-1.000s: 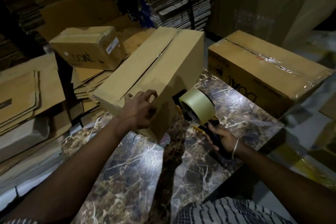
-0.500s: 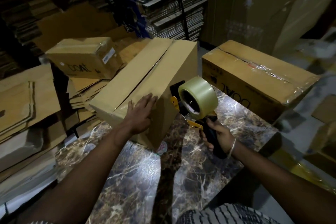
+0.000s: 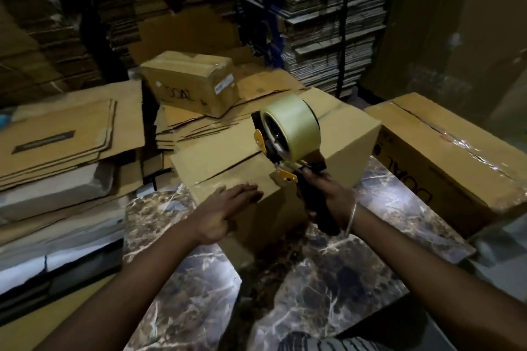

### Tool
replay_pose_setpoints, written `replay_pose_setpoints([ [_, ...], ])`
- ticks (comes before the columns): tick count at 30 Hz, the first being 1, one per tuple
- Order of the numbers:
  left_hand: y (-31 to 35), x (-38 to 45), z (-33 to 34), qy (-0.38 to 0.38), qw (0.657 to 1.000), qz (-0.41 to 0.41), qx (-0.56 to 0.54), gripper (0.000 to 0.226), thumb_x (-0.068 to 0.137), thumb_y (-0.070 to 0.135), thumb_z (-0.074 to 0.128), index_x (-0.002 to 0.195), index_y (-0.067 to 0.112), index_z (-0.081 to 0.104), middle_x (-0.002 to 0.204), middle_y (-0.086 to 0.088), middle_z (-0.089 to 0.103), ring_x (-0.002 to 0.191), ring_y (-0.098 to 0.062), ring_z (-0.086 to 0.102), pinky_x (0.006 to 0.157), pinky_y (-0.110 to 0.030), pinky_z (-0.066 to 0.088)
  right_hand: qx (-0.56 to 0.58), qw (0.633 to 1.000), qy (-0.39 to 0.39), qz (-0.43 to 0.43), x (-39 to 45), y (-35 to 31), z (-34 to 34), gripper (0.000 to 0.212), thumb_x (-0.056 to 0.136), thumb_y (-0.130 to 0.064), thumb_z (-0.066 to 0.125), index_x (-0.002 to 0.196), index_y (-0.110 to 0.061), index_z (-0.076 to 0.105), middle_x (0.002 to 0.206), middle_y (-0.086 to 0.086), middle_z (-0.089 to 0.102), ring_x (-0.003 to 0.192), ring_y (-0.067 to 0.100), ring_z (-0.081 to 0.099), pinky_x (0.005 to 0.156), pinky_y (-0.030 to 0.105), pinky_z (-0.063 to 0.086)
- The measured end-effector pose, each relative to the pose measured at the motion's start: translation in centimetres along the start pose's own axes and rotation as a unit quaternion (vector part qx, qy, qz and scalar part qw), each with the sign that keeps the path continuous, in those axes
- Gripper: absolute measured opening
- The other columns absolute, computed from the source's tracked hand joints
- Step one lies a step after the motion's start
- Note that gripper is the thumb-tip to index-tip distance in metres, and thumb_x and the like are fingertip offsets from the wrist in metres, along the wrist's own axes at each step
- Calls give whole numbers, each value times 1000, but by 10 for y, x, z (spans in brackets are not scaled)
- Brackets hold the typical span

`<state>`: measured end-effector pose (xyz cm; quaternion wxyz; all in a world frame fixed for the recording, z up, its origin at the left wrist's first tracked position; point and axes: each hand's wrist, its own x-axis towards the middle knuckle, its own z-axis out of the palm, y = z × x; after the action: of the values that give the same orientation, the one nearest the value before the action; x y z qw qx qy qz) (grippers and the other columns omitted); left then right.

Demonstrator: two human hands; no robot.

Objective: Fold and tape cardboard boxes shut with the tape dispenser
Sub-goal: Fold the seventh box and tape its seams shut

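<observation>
Cardboard of this sort looks light and fairly stiff, though the flaps would spring up if let go, so the box (image 3: 285, 157) on the marble worktop (image 3: 313, 279) wants a flat palm on top near the seam rather than a squeeze on its walls. It sits toward the far edge of the worktop, its centre seam not yet taped as far as I can see. The left hand (image 3: 228, 208) lies with straight fingers pressing the near flap at the box's near corner. The right hand (image 3: 330, 196) is wrapped around the black handle of the tape dispenser (image 3: 288, 137), whose yellow-tabbed nose touches the box's near edge at the seam. A taped box (image 3: 456, 157) stands just beside on the right, close enough to crowd the elbow; flattened cartons (image 3: 71, 134) and a small sealed box (image 3: 191, 80) pile up on the left.
</observation>
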<state>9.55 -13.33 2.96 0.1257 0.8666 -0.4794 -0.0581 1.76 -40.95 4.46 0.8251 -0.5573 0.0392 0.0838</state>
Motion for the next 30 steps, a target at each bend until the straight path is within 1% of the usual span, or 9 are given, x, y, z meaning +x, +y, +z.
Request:
replay_pose_setpoints([
  [3,-3,-40,0,-13,999,-31,-35,68,87,46,41,154,40,28,163,14,24,150,-5,20,114,-53,28,-40,999,-14,7,10,2,33,38,82,-48,60,87,-11,61,69,6,47,43,14,46,40,21,38],
  [9,5,-104,5,18,993,-114,6,47,104,51,32,148,61,22,158,39,10,151,3,-1,119,-46,2,-56,996,-68,22,22,14,96,53,87,-63,61,83,-11,60,62,4,50,45,16,43,40,23,35],
  [14,8,-123,32,228,957,-180,-14,46,106,50,23,147,45,42,159,23,29,153,-8,11,120,-56,15,-16,991,-115,73,30,24,117,58,89,-68,50,66,-15,60,63,5,43,41,15,38,42,22,31],
  [16,16,-121,46,379,885,-228,-145,49,105,44,28,148,29,46,160,13,32,153,-13,18,120,-54,23,-19,990,-105,88,31,25,118,60,88,-68,45,66,-13,57,62,4,42,40,14,36,42,22,30],
  [19,32,-106,59,552,717,-288,-314,54,108,37,24,153,9,37,161,-1,33,151,-17,26,120,-33,28,-10,990,-96,99,31,23,118,60,85,-67,41,69,-11,51,60,3,41,40,13,35,42,22,28],
  [21,39,-96,60,612,630,-288,-382,52,111,27,15,153,3,33,159,-7,37,146,-13,35,116,-23,32,-2,990,-90,109,33,22,117,61,86,-67,40,71,-9,49,61,3,40,39,13,35,42,22,28],
  [24,38,-90,58,650,456,-313,-521,52,110,31,16,151,9,38,148,3,49,124,4,55,96,-18,49,-6,990,-77,121,36,23,116,63,82,-70,41,70,-8,50,60,4,41,39,13,36,41,23,29],
  [27,30,-96,69,639,423,-378,-519,53,110,37,21,140,8,55,128,1,65,111,-3,66,86,-18,54,-15,990,-77,117,36,24,116,64,83,-70,40,70,-8,50,61,4,41,41,14,35,42,24,29],
  [30,34,-100,68,641,492,-436,-395,38,110,19,35,112,5,70,98,-5,72,89,-7,72,72,-10,51,-38,991,-76,104,35,27,117,63,85,-70,38,73,-8,48,61,4,41,42,14,35,42,24,30],
])
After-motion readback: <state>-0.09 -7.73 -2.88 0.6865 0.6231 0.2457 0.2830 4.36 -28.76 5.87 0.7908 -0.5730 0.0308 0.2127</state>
